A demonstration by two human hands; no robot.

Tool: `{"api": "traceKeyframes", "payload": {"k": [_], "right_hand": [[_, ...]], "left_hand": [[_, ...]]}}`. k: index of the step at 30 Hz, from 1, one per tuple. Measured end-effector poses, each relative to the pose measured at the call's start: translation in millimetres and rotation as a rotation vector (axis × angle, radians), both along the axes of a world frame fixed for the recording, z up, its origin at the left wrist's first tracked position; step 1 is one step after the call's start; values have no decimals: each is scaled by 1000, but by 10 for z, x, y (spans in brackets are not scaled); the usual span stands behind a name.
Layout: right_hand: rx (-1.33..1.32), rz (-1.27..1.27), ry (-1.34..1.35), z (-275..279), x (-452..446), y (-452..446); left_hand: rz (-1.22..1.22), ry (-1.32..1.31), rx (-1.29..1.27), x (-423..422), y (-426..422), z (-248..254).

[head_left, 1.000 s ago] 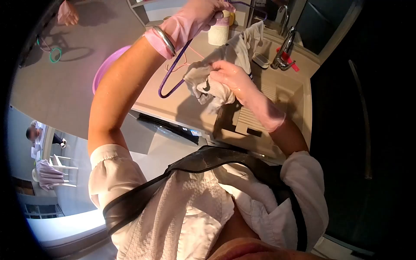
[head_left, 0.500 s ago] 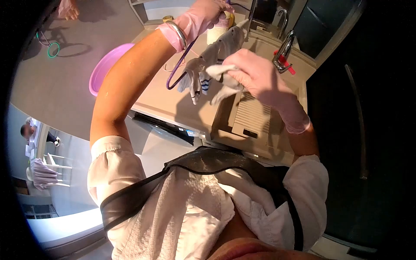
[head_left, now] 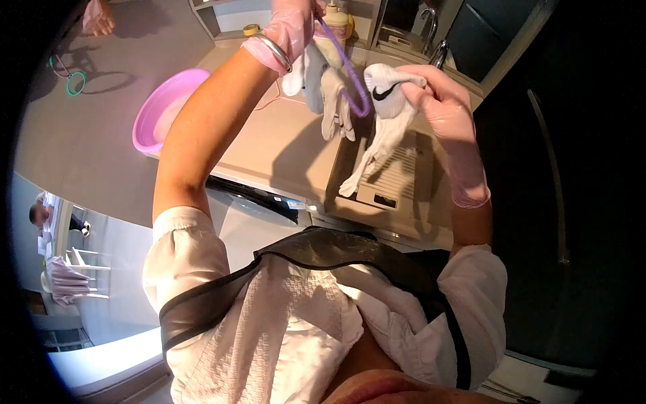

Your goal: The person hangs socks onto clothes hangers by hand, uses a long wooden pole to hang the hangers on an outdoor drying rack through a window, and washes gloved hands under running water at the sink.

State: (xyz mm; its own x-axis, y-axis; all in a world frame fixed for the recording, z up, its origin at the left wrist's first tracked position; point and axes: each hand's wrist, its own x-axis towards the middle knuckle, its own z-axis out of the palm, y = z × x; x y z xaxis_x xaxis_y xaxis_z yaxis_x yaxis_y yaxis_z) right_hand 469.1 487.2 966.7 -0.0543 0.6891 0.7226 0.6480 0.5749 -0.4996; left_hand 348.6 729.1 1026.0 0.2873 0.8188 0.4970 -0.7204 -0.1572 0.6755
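My left hand, in a pink glove, is raised at the top and closed on a purple hanger. Several light socks hang from the hanger, over the counter. In a pink glove too, my right hand pinches a white sock with a black swoosh mark near its top. That sock dangles over the sink, just right of the hanger's end. How the socks are fixed to the hanger is hidden behind my left hand.
On the left is a pink basin. A bottle and a yellow roll stand at the back of the counter. The faucet rises behind the sink. A person is far off at left.
The hanger has turned, its end swinging right, with the socks now left of it. My right hand has moved right, and the white sock it holds now hangs down apart from the others.
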Motion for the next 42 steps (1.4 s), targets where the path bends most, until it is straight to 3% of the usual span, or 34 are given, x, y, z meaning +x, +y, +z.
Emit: {"api": "traceKeyframes", "payload": {"k": [4, 9, 11, 13, 17, 20, 21, 24, 27, 35, 38, 40, 42], "right_hand": [[-26, 83, 144, 22, 63, -76], [20, 64, 272, 30, 49, -78], [66, 31, 324, 0, 120, 13], [105, -6, 350, -58, 77, 134], [173, 26, 90, -141, -72, 295], [265, -184, -238, -191, -133, 401], [268, -185, -235, -203, -141, 413], [177, -381, -617, -273, -181, 488], [233, -454, -712, -364, -271, 523], [-24, -567, -677, -427, -277, 764], [165, -574, -647, -419, -259, 784], [-2, -606, -561, -359, -290, 762], [-3, -635, -579, -345, -265, 851]], "left_hand": [[161, -184, 46, 11, -51, -26], [202, -148, 165, -53, -133, -132], [207, -275, 184, -81, -99, -214], [274, -311, 181, -194, -514, -142], [235, -172, 307, -279, -282, -284], [248, -146, 305, -344, -648, -348], [247, -144, 310, -362, -675, -365], [265, -154, 332, -407, -652, -391], [289, -110, 317, -415, -620, -393], [282, -152, 346, -350, -633, -479], [257, -126, 320, -331, -574, -490], [254, -112, 319, -274, -525, -485], [268, -109, 314, -235, -530, -465]]}}
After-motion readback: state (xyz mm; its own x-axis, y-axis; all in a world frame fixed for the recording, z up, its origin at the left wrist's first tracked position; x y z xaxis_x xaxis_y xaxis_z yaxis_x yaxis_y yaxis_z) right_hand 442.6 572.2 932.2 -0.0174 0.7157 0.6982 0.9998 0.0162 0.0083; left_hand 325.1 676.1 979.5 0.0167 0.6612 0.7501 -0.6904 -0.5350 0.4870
